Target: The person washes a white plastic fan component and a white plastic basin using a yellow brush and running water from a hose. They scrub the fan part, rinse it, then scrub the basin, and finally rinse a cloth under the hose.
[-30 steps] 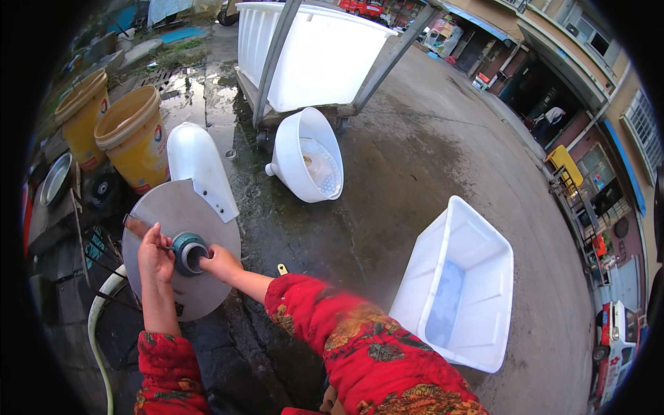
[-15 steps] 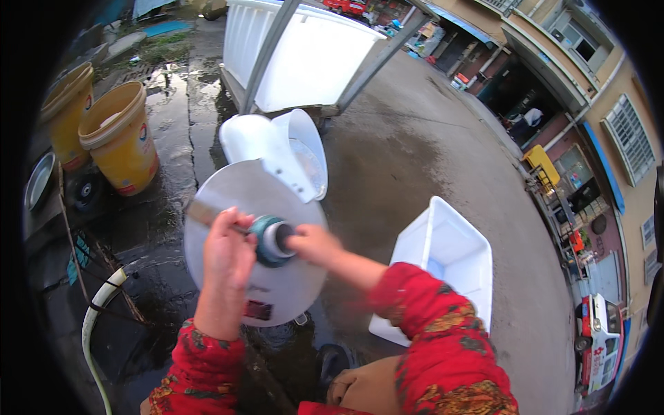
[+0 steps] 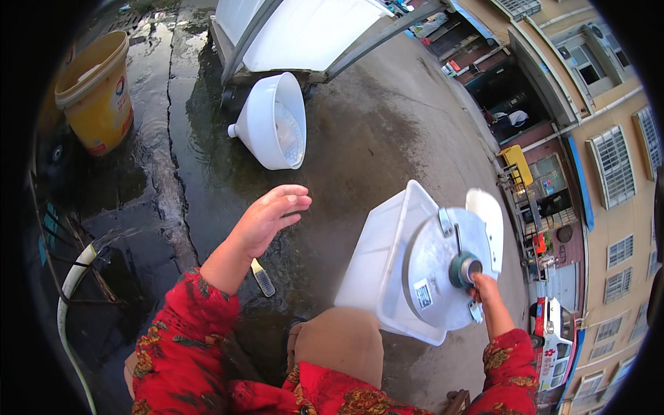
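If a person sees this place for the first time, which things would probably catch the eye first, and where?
Probably the large round metal disc at right, which the right hand holds by its central collar and which partly hides the white tub. The bright red patterned sleeves along the lower edge would likely come next. After them, perhaps the white funnel lying on its side on the wet ground, upper left of centre.
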`<state>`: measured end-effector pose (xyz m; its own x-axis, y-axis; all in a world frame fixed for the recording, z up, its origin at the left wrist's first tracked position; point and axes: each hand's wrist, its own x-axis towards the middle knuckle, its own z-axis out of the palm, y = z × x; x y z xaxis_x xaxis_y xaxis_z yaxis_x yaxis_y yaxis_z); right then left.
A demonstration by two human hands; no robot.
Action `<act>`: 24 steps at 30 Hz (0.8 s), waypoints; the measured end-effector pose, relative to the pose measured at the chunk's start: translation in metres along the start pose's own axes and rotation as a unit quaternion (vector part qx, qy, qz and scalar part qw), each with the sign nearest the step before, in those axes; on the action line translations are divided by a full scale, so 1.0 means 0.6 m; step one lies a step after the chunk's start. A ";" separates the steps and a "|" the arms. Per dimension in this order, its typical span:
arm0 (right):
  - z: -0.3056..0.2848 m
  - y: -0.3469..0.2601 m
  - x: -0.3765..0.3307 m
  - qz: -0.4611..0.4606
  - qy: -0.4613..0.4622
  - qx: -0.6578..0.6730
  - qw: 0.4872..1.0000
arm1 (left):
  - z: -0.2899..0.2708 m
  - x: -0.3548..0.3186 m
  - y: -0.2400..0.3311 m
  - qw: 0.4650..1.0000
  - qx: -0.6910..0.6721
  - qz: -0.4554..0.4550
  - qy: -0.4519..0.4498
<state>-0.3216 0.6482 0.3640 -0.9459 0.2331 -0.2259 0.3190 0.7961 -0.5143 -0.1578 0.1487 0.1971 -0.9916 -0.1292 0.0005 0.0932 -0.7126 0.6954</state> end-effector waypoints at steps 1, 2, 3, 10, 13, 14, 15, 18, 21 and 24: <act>-0.009 0.023 0.014 0.029 0.005 0.000 1.000 | -0.009 0.006 -0.010 1.000 0.004 -0.010 0.017; -0.011 0.047 0.027 0.054 0.014 -0.009 0.998 | -0.017 0.011 -0.022 0.999 0.018 -0.026 0.025; -0.011 0.065 0.043 0.067 0.020 -0.019 0.997 | -0.023 0.016 -0.032 0.998 0.030 -0.038 0.038; 0.076 0.163 0.145 0.143 -0.079 -0.018 0.986 | -0.049 0.039 -0.094 0.982 0.079 -0.138 0.100; 0.126 0.195 0.195 0.140 -0.133 -0.030 0.981 | -0.066 0.041 -0.112 0.975 0.097 -0.155 0.126; 0.142 0.207 0.209 0.156 -0.140 -0.027 0.978 | -0.072 0.040 -0.115 0.973 0.104 -0.155 0.134; 0.156 0.220 0.222 0.160 -0.153 -0.028 0.975 | -0.078 0.039 -0.120 0.970 0.111 -0.161 0.144; 0.195 0.255 0.256 0.161 -0.183 -0.027 0.970 | -0.092 0.037 -0.130 0.961 0.134 -0.176 0.164; 0.235 0.296 0.285 0.139 -0.203 -0.028 0.969 | -0.100 0.038 -0.141 0.952 0.148 -0.198 0.180; 0.270 0.345 0.317 0.104 -0.225 -0.048 0.968 | -0.108 0.041 -0.149 0.946 0.148 -0.205 0.204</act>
<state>-0.4256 0.7667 0.0804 -0.7330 0.1447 -0.6647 0.4722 0.8116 -0.3440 -0.1850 0.1644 0.0885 -0.8164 -0.1826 -0.5479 -0.3803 -0.5439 0.7480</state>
